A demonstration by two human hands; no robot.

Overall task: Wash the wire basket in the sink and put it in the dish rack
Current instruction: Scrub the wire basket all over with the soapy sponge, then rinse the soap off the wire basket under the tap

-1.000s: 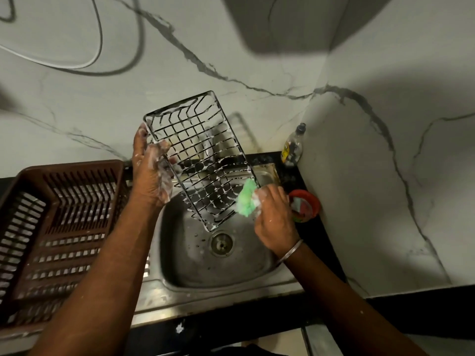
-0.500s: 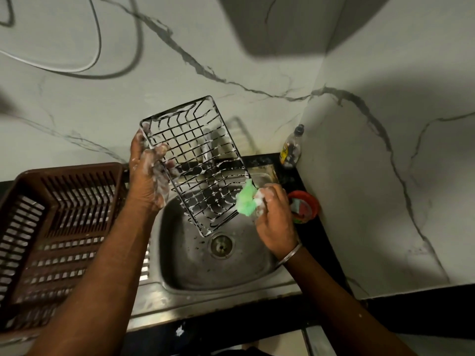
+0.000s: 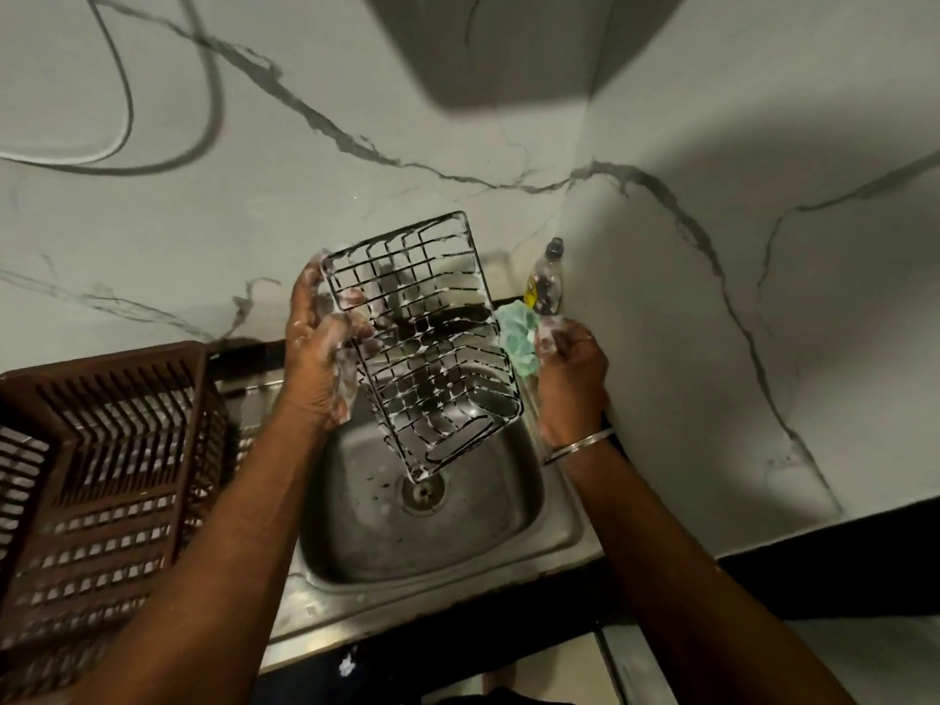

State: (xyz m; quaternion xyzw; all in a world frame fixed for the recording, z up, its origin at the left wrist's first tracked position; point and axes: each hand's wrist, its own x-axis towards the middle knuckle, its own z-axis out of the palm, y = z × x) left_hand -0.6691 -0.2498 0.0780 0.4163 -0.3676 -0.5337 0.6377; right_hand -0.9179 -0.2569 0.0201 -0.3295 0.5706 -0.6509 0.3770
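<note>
A soapy black wire basket [image 3: 427,348] is held tilted above the steel sink [image 3: 437,526], its lower corner over the drain. My left hand [image 3: 318,363], covered in foam, grips the basket's left side. My right hand [image 3: 572,379] holds a green sponge [image 3: 519,338] pressed against the basket's right edge. The brown plastic dish rack [image 3: 101,480] stands to the left of the sink.
A small clear bottle [image 3: 545,284] stands in the corner behind the sink against the white marble wall [image 3: 712,323]. A black counter edge runs along the front and right. A white cable hangs on the wall at upper left.
My right hand with the sponge has slid up along the basket's right edge, from its lower part to near the middle. The basket has turned slightly more upright.
</note>
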